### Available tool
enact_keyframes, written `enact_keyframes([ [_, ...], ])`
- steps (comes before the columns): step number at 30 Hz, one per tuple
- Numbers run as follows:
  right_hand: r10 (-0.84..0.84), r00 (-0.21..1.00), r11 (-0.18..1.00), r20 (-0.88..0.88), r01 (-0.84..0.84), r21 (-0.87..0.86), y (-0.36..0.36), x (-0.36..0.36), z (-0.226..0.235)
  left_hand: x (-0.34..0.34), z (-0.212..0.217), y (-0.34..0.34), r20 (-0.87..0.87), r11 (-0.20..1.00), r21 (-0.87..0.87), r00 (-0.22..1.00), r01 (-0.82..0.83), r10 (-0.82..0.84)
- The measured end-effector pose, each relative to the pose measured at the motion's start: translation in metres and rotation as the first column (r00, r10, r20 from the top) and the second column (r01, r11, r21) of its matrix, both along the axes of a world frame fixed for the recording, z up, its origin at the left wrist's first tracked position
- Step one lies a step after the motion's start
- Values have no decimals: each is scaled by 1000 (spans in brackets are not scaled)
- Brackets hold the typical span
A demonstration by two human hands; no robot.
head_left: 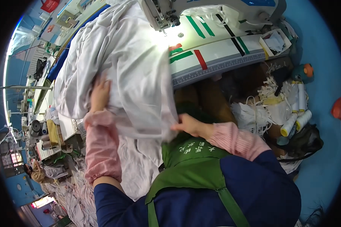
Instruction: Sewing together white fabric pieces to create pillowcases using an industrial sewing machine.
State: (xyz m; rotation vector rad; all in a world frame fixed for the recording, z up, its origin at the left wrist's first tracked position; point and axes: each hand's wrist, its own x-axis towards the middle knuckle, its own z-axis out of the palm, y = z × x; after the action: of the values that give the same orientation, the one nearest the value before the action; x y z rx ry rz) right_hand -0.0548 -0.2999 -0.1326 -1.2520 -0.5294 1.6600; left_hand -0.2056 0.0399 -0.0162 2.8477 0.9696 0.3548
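A large white cloth spreads over the left of the sewing table and hangs down over its front edge toward my lap. My left hand lies on it with the fingers stretched out, somewhat blurred. At the cloth's lower right corner my right hand is closed on the edge, which is smeared by motion. The sewing machine stands above, its needle area lit brightly beside the cloth's right side. Whether the cloth lies under the needle I cannot tell.
Coloured tape strips and a ruler run along the table's front. An open box sits at its right end. Below right are white thread cones, scraps and a black bag. More cloth is heaped at lower left.
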Motion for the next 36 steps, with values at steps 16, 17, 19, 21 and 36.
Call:
enact_keyframes([
  [16, -174, 967, 977, -185, 192, 89, -101, -21, 32, -12, -26, -242, 194, 628, -682, 921, 375, -339],
  [17, -173, 968, 979, -182, 190, 79, -101, -24, 32, -9, -34, -257, 229, 632, -688, 933, 358, -279],
  [19, -204, 950, 958, -237, 244, 153, -103, -29, 34, -1, -40, -268, 241, -85, -962, 952, 260, 187],
  [21, -268, 940, 942, -209, 301, 146, -107, -33, 37, 3, -36, -276, 206, -227, -931, 924, 287, 323],
  [36, -370, 859, 903, -355, 422, 79, -127, -35, 51, 8, 9, -344, 258, 773, -145, 778, 618, -573],
])
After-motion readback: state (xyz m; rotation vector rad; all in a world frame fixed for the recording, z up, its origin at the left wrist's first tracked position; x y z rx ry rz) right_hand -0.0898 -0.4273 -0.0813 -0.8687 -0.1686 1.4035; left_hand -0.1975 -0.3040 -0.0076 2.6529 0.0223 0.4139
